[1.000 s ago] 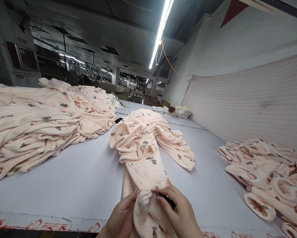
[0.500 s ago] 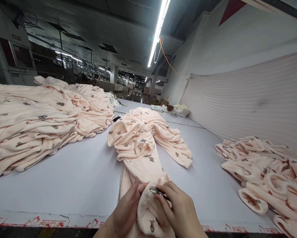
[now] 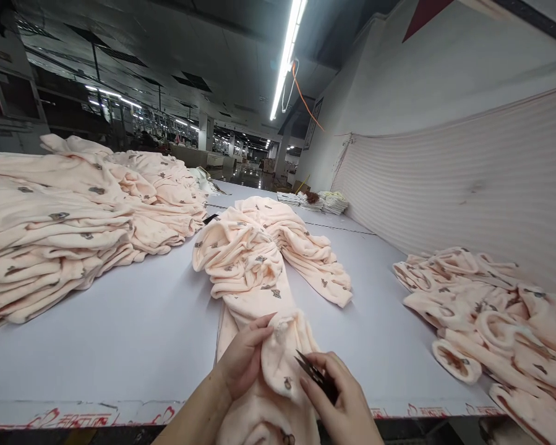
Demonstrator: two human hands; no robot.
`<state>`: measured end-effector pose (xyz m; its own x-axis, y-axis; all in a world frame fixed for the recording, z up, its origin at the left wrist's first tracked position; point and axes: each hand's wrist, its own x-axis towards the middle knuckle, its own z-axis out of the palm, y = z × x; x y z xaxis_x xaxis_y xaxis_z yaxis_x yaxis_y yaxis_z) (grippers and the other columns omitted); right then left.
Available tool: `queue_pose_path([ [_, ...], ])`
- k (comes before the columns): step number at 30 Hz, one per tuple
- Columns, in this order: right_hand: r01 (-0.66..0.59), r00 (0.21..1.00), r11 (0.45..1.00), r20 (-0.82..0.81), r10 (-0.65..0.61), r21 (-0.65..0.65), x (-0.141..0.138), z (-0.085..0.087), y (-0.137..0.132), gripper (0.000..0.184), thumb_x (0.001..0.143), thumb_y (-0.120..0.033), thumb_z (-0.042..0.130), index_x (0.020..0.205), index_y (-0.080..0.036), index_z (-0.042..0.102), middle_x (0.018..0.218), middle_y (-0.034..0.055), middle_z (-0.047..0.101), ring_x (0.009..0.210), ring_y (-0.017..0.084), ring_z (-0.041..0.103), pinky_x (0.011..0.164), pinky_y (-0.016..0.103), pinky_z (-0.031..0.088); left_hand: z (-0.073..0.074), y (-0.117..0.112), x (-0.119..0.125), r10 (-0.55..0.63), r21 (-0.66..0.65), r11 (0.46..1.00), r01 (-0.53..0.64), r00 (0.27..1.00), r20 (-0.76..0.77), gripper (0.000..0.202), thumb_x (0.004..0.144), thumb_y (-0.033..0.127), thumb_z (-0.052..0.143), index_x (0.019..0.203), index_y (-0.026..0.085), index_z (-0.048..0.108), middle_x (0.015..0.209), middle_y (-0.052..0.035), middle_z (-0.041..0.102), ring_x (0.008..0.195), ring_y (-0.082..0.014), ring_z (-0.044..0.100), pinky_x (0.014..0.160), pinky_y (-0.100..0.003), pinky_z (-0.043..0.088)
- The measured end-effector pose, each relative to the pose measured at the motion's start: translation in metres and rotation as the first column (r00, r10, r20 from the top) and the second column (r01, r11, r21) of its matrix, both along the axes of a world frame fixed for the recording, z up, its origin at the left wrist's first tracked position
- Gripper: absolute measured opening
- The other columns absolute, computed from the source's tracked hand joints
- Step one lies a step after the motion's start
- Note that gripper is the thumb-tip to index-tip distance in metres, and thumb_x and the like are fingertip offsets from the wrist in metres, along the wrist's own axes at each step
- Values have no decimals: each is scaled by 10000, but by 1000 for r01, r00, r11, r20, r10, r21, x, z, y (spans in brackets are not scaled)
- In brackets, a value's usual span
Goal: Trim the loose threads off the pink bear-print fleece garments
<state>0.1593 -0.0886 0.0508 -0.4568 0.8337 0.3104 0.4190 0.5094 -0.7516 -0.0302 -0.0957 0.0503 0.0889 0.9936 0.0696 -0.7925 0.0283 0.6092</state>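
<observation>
A pale pink fleece garment [image 3: 254,259] with small grey-brown printed motifs lies across the table, one end hanging over the front edge toward me. My left hand [image 3: 245,355] pinches the rolled cuff-like end [image 3: 282,352] of it, thumb and fingers closed at its left edge. In my right hand [image 3: 340,389] is a pair of dark thread snips [image 3: 317,374], the fingers wrapped round them. Their pointed blades aim up and left, close to the right part of the cuff-like end. Whether the blade tips touch the fabric I cannot tell.
A large heap of like pink garments [image 3: 59,228] is piled on the left of the white table [image 3: 157,334]. Another pile of pink pieces [image 3: 495,321] sits at the right, beside a striped cloth screen [image 3: 467,179]. Stacked flat pieces [image 3: 331,203] lie at the far end.
The snips have moved away from the cuff's upper edge, down and to the right. My left hand has shifted up along the fabric's edge. The view has turned slightly right.
</observation>
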Motion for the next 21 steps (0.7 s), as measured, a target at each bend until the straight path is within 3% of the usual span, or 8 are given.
queue_pose_path([
  [2,6,998,986,56,-16,169,-11,4,6,230,863,-335,527,1048,-229,614,928,50,643,809,180,636,679,236,504,-5,-2,1,24,-13,1000,-24,1000,-7,335,803,87,570,1128,114,647,1082,-119,712,1113,-269,592,1026,-405,371],
  [5,36,985,914,141,-101,405,-24,3,16,263,879,-268,469,1092,-237,621,962,60,657,762,178,649,634,246,499,-8,-5,1,20,-32,999,-21,1000,-14,322,817,90,562,1127,107,648,1049,-131,720,1058,-260,624,980,-394,414],
  [7,46,972,885,185,-148,463,-27,2,20,259,894,-262,444,1063,-233,638,937,62,666,735,182,648,637,259,495,-8,-5,1,29,-34,999,-30,999,-37,321,813,95,572,1124,103,647,1034,-134,723,1019,-258,642,951,-384,433],
  [11,61,983,944,146,-114,324,-18,4,13,229,923,-286,425,1044,-233,612,942,57,648,762,168,649,624,231,499,-8,7,4,53,-51,997,-56,997,-57,328,780,86,608,1104,105,654,1031,-131,723,1008,-260,646,958,-385,428],
  [13,-27,994,967,112,-2,255,-16,0,0,219,901,-286,461,1076,-242,586,946,53,640,809,172,646,669,227,507,-11,19,7,56,-61,996,-59,997,-57,337,748,71,635,1083,101,660,1025,-132,723,1026,-265,636,978,-392,415],
  [17,-195,952,976,259,164,97,-26,-26,-22,359,684,-203,654,1037,-255,616,888,19,652,731,182,653,615,223,501,-13,42,8,79,-98,991,-87,994,-81,328,729,107,669,1056,97,655,1025,-147,713,1018,-251,638,985,-387,411],
  [19,-165,934,985,331,139,52,-32,-37,-19,294,655,-134,623,928,-237,657,854,20,665,721,193,650,613,241,484,-10,42,-1,110,-113,986,-124,987,-119,350,741,133,660,1089,107,629,1057,-153,696,1011,-242,639,971,-394,420],
  [21,-148,948,989,285,143,-3,-35,-38,-7,189,704,-116,563,826,-213,671,815,29,674,761,205,641,667,273,477,-7,28,-15,167,-123,974,-191,968,-187,366,753,167,655,1112,118,605,1087,-156,676,1021,-249,628,957,-406,422],
])
